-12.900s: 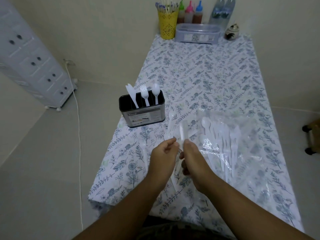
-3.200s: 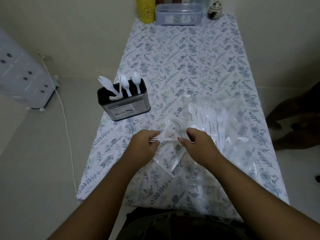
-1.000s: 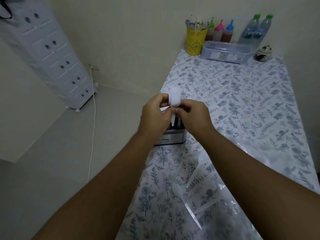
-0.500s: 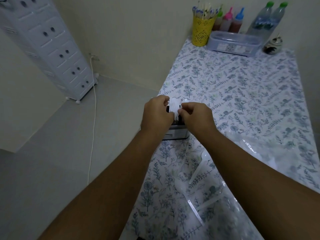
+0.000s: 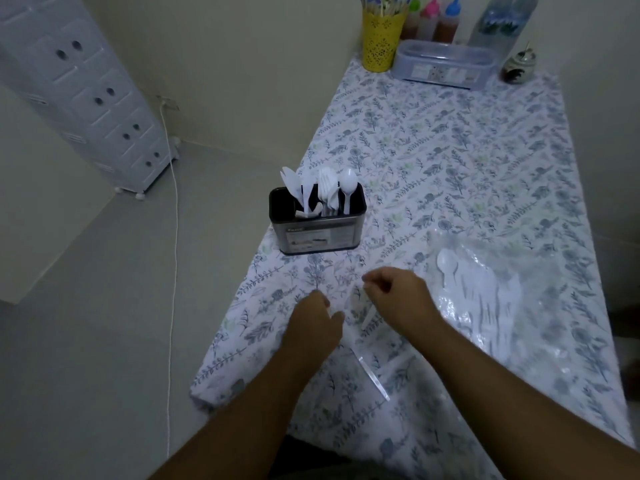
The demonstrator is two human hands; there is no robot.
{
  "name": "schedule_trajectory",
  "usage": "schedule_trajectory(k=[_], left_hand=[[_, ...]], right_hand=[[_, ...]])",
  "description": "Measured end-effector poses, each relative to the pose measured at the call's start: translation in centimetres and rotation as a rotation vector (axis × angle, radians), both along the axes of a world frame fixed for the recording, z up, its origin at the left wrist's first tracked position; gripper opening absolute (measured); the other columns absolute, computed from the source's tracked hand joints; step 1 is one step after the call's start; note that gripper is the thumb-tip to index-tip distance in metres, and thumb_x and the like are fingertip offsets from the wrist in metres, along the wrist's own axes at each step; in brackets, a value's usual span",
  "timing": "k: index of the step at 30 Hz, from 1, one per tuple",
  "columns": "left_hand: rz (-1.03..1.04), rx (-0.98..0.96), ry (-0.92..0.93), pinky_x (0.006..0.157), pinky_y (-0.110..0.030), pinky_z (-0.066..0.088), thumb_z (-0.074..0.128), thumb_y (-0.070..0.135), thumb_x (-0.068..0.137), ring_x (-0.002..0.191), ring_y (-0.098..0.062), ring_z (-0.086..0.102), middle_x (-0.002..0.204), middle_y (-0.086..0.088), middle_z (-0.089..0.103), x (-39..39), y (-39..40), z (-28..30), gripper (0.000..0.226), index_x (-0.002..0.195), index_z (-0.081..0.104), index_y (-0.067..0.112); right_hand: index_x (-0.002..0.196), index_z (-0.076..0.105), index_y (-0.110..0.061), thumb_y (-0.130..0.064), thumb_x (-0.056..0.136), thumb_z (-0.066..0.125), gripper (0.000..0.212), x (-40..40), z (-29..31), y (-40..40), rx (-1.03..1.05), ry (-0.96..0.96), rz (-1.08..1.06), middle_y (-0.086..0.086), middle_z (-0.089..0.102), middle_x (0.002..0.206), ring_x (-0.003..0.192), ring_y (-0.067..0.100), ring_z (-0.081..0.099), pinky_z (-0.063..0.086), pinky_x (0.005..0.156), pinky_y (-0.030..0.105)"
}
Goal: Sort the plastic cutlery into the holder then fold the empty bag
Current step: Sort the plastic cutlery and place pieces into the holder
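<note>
The black cutlery holder stands near the table's left edge with white knives, forks and a spoon upright in it. To the right a clear plastic bag lies flat with several white cutlery pieces inside. Between my hands lies a small clear packet with a white piece in it. My left hand hovers just left of the packet, fingers loosely bent and holding nothing. My right hand is just right of it, fingers loosely curled and empty.
The table has a floral cloth. At its far end stand a yellow cup, sauce bottles, water bottles, a lidded clear box and a small jar. A white drawer unit and a cord are on the left.
Both hands have let go of the white forks at the holder and come back down to the table near the small packet. The forks now stand in the holder.
</note>
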State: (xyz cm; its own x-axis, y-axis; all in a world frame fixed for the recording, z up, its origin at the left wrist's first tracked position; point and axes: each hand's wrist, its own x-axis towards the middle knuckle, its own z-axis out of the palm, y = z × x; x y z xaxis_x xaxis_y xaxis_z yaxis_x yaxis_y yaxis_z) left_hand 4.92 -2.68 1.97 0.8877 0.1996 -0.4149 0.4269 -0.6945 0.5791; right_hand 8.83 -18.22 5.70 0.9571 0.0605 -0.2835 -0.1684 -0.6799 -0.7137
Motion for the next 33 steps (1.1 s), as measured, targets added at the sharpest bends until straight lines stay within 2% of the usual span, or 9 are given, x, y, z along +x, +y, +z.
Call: schedule_trajectory(k=[3,7,11,18,22,25,29,31,33], left_hand=[[-0.012,-0.034,0.099,0.072,-0.025,0.044,0.072,0.04,0.085,0.092,-0.016,0.057,0.106,-0.002,0.058,-2.5,-1.1,-2.9,0.041,0.111,0.051,0.016],[0.038,-0.05,0.029,0.054,-0.01,0.031,0.074,0.027,0.085,0.079,-0.008,0.052,0.09,0.003,0.056,-3.2,-1.8,-3.2,0.024,0.099,0.06,0.013],[0.061,-0.096,0.005,0.056,-0.006,0.033,0.069,0.017,0.087,0.08,-0.007,0.055,0.084,0.011,0.057,-3.7,-1.9,-3.4,0.01,0.092,0.06,0.019],[0.187,-0.274,0.028,0.06,-0.02,0.045,0.063,0.011,0.087,0.076,-0.011,0.06,0.088,0.001,0.064,-3.9,-3.3,-2.5,0.011,0.098,0.061,0.014],[0.115,-0.156,0.006,0.062,-0.021,0.041,0.074,0.028,0.085,0.081,-0.01,0.06,0.093,0.003,0.062,-2.9,-3.8,-2.9,0.04,0.115,0.05,0.016],[-0.068,-0.034,-0.035,0.072,-0.028,0.047,0.081,0.037,0.077,0.09,-0.016,0.057,0.099,0.004,0.054,-2.0,-4.3,-3.1,0.056,0.116,0.048,0.015],[-0.154,0.074,-0.052,0.067,-0.03,0.053,0.073,0.025,0.082,0.081,-0.018,0.06,0.095,-0.001,0.061,-1.4,-4.3,-3.1,0.038,0.112,0.052,0.013],[-0.104,0.009,-0.054,0.065,-0.028,0.056,0.068,0.018,0.086,0.076,-0.016,0.064,0.088,-0.003,0.066,-1.5,-4.0,-2.8,0.024,0.107,0.06,0.011],[0.018,-0.208,-0.034,0.066,-0.027,0.058,0.073,0.019,0.086,0.072,-0.014,0.068,0.081,-0.003,0.072,-1.8,-4.1,-2.0,0.015,0.097,0.065,0.013]], right_hand=[[0.116,0.074,-0.018,-0.02,0.095,0.066,0.023,-4.3,-3.2,-0.8,-0.087,0.108,0.075,0.002,0.075,0.107,0.077,0.004,0.061,0.045,0.068,0.009],[0.13,0.061,-0.019,-0.028,0.088,0.074,0.045,-7.9,-5.7,-1.2,-0.169,0.219,0.215,0.002,0.07,0.109,0.094,0.013,0.062,0.049,0.085,0.025],[0.124,0.056,-0.022,-0.03,0.087,0.074,0.042,-9.0,-7.1,-0.7,-0.223,0.182,0.187,0.003,0.067,0.106,0.1,0.021,0.063,0.046,0.079,0.03],[0.119,0.054,-0.015,-0.016,0.093,0.056,0.026,-8.7,-7.0,-0.3,-0.194,0.127,0.122,0.003,0.061,0.091,0.081,0.02,0.057,0.041,0.067,0.029],[0.112,0.053,-0.022,-0.014,0.09,0.062,0.025,-9.4,-6.7,-1.3,-0.045,0.087,0.048,0.002,0.065,0.075,0.067,0.019,0.063,0.054,0.061,0.036],[0.102,0.054,-0.025,-0.014,0.089,0.066,0.02,-9.8,-6.3,-2.7,0.033,0.084,-0.068,0.001,0.064,0.067,0.059,0.012,0.061,0.051,0.059,0.03],[0.101,0.058,-0.027,-0.015,0.091,0.065,0.017,-10.3,-6.0,-4.2,0.072,0.131,-0.157,0.003,0.066,0.071,0.059,0.01,0.058,0.049,0.058,0.025],[0.105,0.061,-0.028,-0.02,0.093,0.066,0.015,-10.1,-5.9,-4.5,0.109,0.139,-0.199,0.003,0.067,0.078,0.067,0.01,0.06,0.049,0.059,0.02],[0.116,0.06,-0.031,-0.03,0.093,0.068,0.024,-9.6,-5.5,-4.5,0.2,0.19,-0.218,-0.003,0.07,0.087,0.078,0.006,0.064,0.047,0.064,0.014]])
